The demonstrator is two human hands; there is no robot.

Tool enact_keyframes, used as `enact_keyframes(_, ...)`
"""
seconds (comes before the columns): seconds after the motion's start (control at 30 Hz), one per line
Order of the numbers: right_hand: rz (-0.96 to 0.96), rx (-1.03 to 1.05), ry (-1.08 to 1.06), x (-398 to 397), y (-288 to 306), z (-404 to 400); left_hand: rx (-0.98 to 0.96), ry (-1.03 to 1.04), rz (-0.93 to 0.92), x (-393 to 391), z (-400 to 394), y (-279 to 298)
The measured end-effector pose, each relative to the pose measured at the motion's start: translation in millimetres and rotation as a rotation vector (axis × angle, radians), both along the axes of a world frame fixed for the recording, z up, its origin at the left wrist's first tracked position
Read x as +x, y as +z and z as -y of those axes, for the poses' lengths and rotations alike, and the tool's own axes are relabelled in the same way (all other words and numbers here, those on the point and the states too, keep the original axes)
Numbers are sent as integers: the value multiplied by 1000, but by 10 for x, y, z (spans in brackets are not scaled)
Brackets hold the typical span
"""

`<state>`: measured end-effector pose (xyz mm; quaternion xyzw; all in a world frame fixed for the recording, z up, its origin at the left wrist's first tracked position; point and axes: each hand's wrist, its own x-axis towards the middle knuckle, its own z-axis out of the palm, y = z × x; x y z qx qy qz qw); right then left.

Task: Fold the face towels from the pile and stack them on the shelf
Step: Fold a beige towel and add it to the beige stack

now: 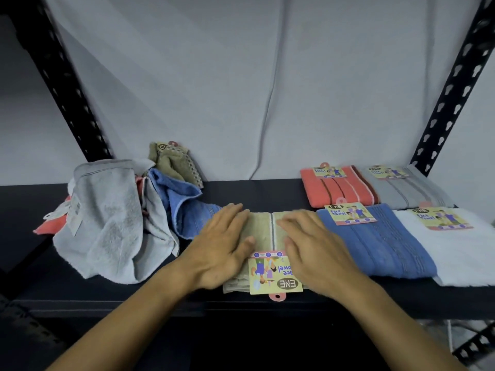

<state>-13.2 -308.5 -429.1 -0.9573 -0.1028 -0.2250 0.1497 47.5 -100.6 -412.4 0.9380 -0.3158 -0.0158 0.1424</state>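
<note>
A folded beige face towel [263, 231] lies at the front middle of the dark shelf [254, 190], its paper label [274, 275] facing me upside down. My left hand [225, 245] presses flat on its left half and my right hand [316, 247] lies flat on its right half, fingers straight. To the left sits the unfolded pile: a grey towel [107, 220], a blue one [182, 202], an olive one [174, 162] and a coral one [49, 226]. On the right lie folded towels: coral [334, 191], grey [407, 191], blue [380, 242] and white [455, 253].
Black perforated uprights stand at the back left [67, 97] and back right [452, 92] of the shelf. A pale wall with a hanging cable [270, 103] closes the back. The shelf's front edge [160, 306] runs just under my wrists.
</note>
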Motion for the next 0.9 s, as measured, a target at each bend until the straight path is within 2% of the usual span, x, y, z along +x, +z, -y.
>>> enact_keyframes(0.17, -359, -128, 2, 287, -123, -136, 251, -3, -94, 162, 174, -118)
enact_keyframes(0.27, -452, -125, -2, 330, -147, -131, 288, 6, -102, 199, 179, -197)
enact_keyframes(0.77, -600, -48, -20, 409, -184, -101, 287, 32, -137, 243, 197, -270)
enact_keyframes(0.9, -599, -39, -25, 397, -176, -110, 350, 24, -92, 259, 220, -275)
